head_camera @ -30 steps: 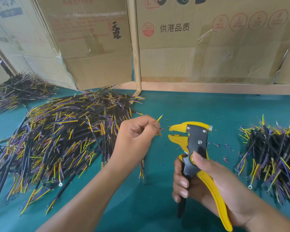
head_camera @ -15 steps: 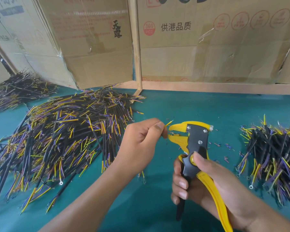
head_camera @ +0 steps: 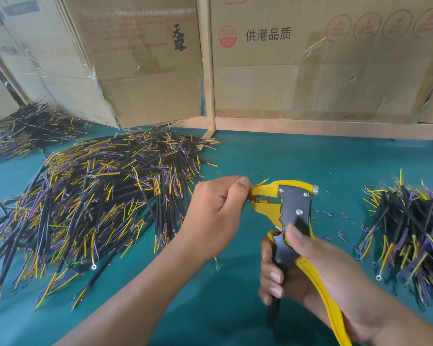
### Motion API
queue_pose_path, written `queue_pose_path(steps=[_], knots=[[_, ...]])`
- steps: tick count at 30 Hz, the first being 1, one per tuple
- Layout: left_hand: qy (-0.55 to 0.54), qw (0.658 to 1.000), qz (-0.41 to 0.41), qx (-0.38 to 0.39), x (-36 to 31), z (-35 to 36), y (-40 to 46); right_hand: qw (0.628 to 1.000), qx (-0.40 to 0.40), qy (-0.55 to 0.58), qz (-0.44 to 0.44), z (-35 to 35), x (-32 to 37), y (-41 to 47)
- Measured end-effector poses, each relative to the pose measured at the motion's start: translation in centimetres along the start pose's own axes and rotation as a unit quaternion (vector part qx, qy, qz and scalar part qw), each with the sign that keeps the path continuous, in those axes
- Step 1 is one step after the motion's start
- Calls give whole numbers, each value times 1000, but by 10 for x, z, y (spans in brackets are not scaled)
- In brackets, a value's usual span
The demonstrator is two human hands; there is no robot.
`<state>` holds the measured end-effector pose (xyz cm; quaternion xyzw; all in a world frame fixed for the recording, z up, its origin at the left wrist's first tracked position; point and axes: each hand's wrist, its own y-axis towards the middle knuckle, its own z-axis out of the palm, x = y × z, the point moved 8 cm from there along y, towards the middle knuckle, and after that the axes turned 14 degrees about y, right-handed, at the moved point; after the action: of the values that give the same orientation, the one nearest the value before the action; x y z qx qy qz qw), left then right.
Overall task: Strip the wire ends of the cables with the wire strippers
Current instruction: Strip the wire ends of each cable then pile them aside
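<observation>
Over a teal tabletop [head_camera: 273,156], the left hand [head_camera: 215,213] pinches a thin yellow wire end [head_camera: 260,183] into the open yellow jaws of black-and-yellow wire strippers [head_camera: 293,208], whose handles the right hand [head_camera: 310,268] grips at near right. Black cables with yellow and purple wires lie heaped at left [head_camera: 98,196] and right [head_camera: 415,233], before brown cardboard boxes [head_camera: 310,71] at the far edge

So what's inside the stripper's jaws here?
Thin wire ends sit between the open jaws of the wire strippers, fed in by the left hand; one yellow wire sticks out above. The cable's body is hidden inside that hand.
</observation>
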<state>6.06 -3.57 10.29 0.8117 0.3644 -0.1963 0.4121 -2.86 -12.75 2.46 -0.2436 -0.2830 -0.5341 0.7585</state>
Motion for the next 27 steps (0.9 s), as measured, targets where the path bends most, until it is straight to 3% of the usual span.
queue_pose_path(steps=[11,19,27], knots=[[23,1000,4,20,-8,-1,-1,996,-83,10,-2,0,7,-4],[-21,991,7,135,-3,9,1,996,-71,43,12,-1,13,-6],[135,979,132,82,-17,0,1,999,-31,36,25,0,15,-7]])
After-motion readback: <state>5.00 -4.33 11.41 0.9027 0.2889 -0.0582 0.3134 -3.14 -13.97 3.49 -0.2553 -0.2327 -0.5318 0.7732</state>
